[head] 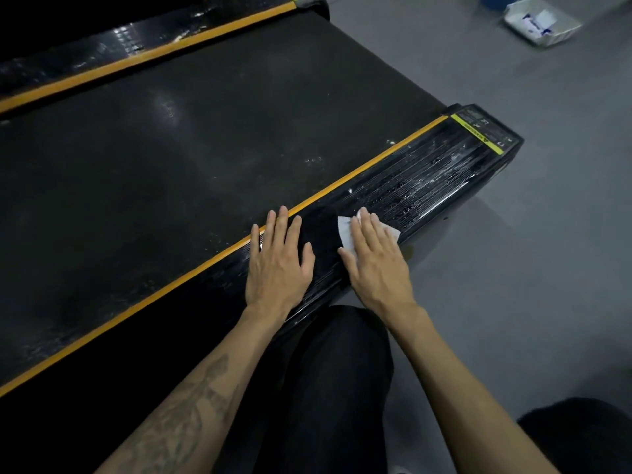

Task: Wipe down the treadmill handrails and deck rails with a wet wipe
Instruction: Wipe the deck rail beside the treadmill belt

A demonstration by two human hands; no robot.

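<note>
Deck-rail step in hand, judging by the layout: wet wipe [345, 232] pressed flat onto the near deck rail [420, 186] under the right hand [376, 258]. Fingers [367, 227] of that hand straight and close together, lying on top of the wipe rather than curled round it; white corners of the wipe showing past the fingertips and beside the thumb. Left hand [278, 261] just beside, palm down on the same rail, fingers slightly spread and holding nothing, tips reaching the orange strip [191, 271] at the belt edge. Probably bracing.

Rail beyond the wipe, toward the yellow warning label [477, 133], streaked with wet smears and white flecks, so likely already covered or mid-pass. Rail stretch to the left of the hands darker and duller, apparently not yet wiped. Far deck rail [113, 59] across the running belt [205, 131] glistening in patches too. Handrails out of view; no telling how they stand.

Next move, as a guess: steady downward pressure and a long slide along the ribbed rail, wipe kept flat so as not to bunch in the grooves. Wipe packet [542, 22] on the grey floor [513, 268], well apart, for a fresh sheet if needed.
</note>
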